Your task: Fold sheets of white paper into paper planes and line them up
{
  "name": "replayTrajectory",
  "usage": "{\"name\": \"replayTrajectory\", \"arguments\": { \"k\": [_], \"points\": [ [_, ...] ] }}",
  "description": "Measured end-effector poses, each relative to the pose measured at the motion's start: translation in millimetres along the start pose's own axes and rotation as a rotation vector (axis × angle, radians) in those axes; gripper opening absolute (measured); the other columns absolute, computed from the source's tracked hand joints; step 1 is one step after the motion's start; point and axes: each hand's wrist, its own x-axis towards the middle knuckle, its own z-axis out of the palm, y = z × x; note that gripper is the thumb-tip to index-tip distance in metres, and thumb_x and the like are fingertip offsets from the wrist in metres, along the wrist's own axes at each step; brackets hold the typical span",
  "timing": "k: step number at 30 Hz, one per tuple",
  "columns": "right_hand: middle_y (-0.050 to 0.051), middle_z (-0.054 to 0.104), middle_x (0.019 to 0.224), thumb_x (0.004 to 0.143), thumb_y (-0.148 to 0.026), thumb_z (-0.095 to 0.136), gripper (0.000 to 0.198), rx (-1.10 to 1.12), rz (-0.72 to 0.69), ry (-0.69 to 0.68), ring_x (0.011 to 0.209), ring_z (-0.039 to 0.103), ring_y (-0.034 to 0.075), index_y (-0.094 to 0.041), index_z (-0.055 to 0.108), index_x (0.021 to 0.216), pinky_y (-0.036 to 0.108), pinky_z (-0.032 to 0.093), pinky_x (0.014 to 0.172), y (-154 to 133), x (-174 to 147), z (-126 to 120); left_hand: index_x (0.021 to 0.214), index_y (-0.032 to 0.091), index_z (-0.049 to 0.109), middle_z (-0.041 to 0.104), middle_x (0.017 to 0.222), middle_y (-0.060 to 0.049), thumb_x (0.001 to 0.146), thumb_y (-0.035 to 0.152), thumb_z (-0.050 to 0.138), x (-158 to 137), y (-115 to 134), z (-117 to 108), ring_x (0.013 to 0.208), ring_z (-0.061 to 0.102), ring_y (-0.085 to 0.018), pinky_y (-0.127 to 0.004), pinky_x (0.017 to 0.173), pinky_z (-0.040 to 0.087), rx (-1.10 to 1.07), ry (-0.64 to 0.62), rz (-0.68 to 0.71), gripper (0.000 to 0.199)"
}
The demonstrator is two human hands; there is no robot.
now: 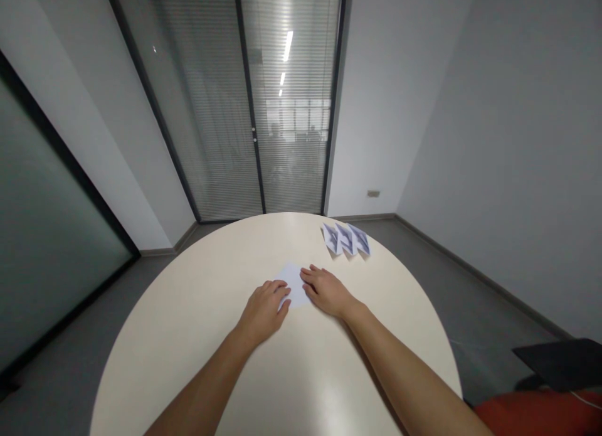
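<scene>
A small sheet of white paper (295, 285) lies flat on the round cream table (197, 298). My left hand (264, 307) rests at the paper's left edge, fingers extended over it and thumb apart. From the other side my right hand (328, 290) lies flat, its fingertips on the paper's right edge. Both hands look open, and neither grips the sheet. Beyond my right hand, near the table's far right edge, stand three folded paper pieces (347, 240) with grey-blue shading, side by side.
A dark flat object (562, 361), perhaps a laptop, sits above a red seat (531, 414) at the lower right, beside the table. Glass panels with blinds (221, 110) rise behind the table. Grey walls (517, 141) stand at the sides.
</scene>
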Motion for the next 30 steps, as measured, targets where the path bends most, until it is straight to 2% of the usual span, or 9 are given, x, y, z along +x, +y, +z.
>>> {"name": "replayTrajectory", "arguments": {
  "k": [4,7,9,12,16,20,24,30],
  "points": [
    [0.010,0.072,0.123,0.096,-0.017,0.051,0.027,0.024,-0.061,0.070,0.124,0.060,0.026,-0.017,0.072,0.114,0.044,0.041,0.113,-6.3,2.3,-1.6,0.117,0.019,0.072,0.069,0.127,-0.007,0.098,0.022,0.052,0.1,1.6,-4.3,0.116,0.060,-0.026,-0.044,0.102,0.050,-0.025,-0.003,0.012,0.027],
    [0.010,0.075,0.112,0.097,-0.019,0.052,0.025,0.062,-0.078,0.094,0.112,0.065,0.024,-0.018,0.073,0.109,0.040,0.046,0.105,-9.7,2.9,-3.2,0.111,0.021,0.073,0.071,0.121,-0.006,0.096,0.020,0.054,-0.1,1.1,-8.5,0.114,0.060,-0.024,-0.041,0.103,0.050,-0.093,-0.018,0.056,0.024],
    [0.011,0.073,0.116,0.097,-0.020,0.051,0.027,0.071,-0.093,0.099,0.114,0.064,0.024,-0.018,0.072,0.114,0.040,0.048,0.104,-9.4,2.4,-1.6,0.112,0.022,0.072,0.070,0.124,-0.006,0.095,0.019,0.056,-1.0,0.3,-11.1,0.118,0.058,-0.023,-0.040,0.106,0.048,-0.142,-0.043,0.110,0.024],
    [0.012,0.066,0.134,0.098,-0.019,0.049,0.036,0.050,-0.111,0.080,0.129,0.056,0.027,-0.017,0.065,0.129,0.046,0.041,0.112,-5.1,0.9,5.0,0.116,0.023,0.070,0.065,0.133,-0.006,0.093,0.018,0.058,-3.0,-0.4,-13.4,0.127,0.054,-0.022,-0.040,0.111,0.045,-0.186,-0.082,0.172,0.026],
    [0.012,0.056,0.147,0.098,-0.020,0.048,0.043,0.004,-0.031,0.052,0.141,0.045,0.032,-0.017,0.058,0.140,0.054,0.037,0.115,1.0,-0.6,11.6,0.118,0.022,0.068,0.063,0.135,-0.007,0.093,0.018,0.058,-4.4,-0.5,-11.5,0.129,0.053,-0.023,-0.041,0.112,0.044,-0.189,-0.088,0.174,0.028],
    [0.010,0.063,0.139,0.097,-0.024,0.052,0.036,-0.020,-0.031,0.061,0.137,0.049,0.033,-0.017,0.065,0.130,0.053,0.038,0.115,1.0,0.1,4.9,0.123,0.023,0.066,0.063,0.136,-0.007,0.092,0.019,0.058,-3.7,-1.3,-8.4,0.129,0.053,-0.024,-0.043,0.113,0.044,-0.164,-0.081,0.167,0.033],
    [0.009,0.072,0.123,0.097,-0.022,0.053,0.027,-0.023,-0.107,0.101,0.122,0.061,0.026,-0.019,0.074,0.115,0.046,0.039,0.114,-3.0,1.3,-5.1,0.123,0.024,0.067,0.063,0.137,-0.007,0.092,0.020,0.058,-3.4,-2.8,-9.2,0.128,0.054,-0.024,-0.043,0.112,0.045,-0.149,-0.086,0.151,0.032],
    [0.011,0.071,0.127,0.099,-0.023,0.053,0.031,0.036,-0.163,0.052,0.116,0.063,0.025,-0.019,0.073,0.123,0.041,0.046,0.104,-7.0,1.0,-4.7,0.122,0.023,0.068,0.064,0.135,-0.007,0.095,0.022,0.055,-3.3,-9.9,-6.9,0.127,0.055,-0.023,-0.040,0.111,0.045,-0.132,-0.051,0.089,0.030]
  ]
}}
